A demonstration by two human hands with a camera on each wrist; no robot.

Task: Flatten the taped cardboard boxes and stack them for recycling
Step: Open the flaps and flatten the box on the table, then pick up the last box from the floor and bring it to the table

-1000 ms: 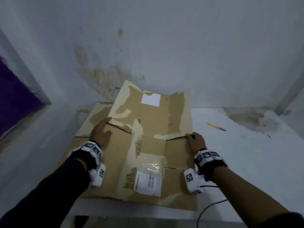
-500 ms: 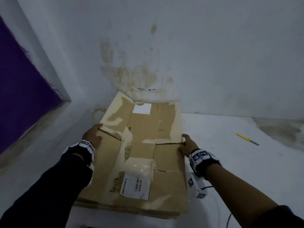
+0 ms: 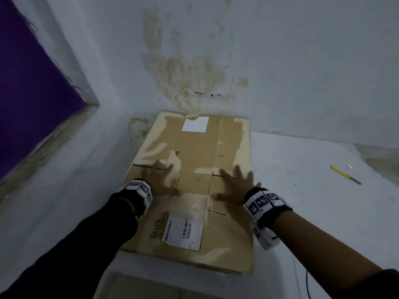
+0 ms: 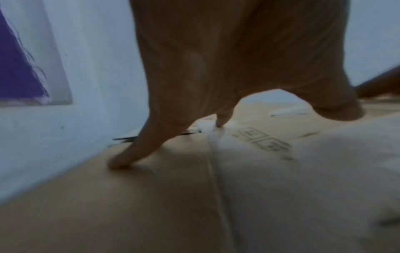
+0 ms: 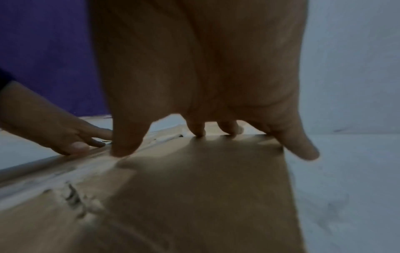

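A flattened brown cardboard box with tape remains and a white shipping label lies on the white floor against the wall. My left hand rests flat on its left half, fingers spread. On the box's right half my right hand presses with splayed fingers, the little finger past the right edge. In the left wrist view the fingertips touch the cardboard. The right wrist view shows my right fingertips on the cardboard, with my left hand beyond.
A yellow-handled utility knife lies on the floor to the right. A stained white wall stands just behind the box, and a purple panel fills the left. A black cable trails near my right forearm.
The raised far flap has gone down flat against the floor. Both hands have let go of the box's side edges and now press open on its top.
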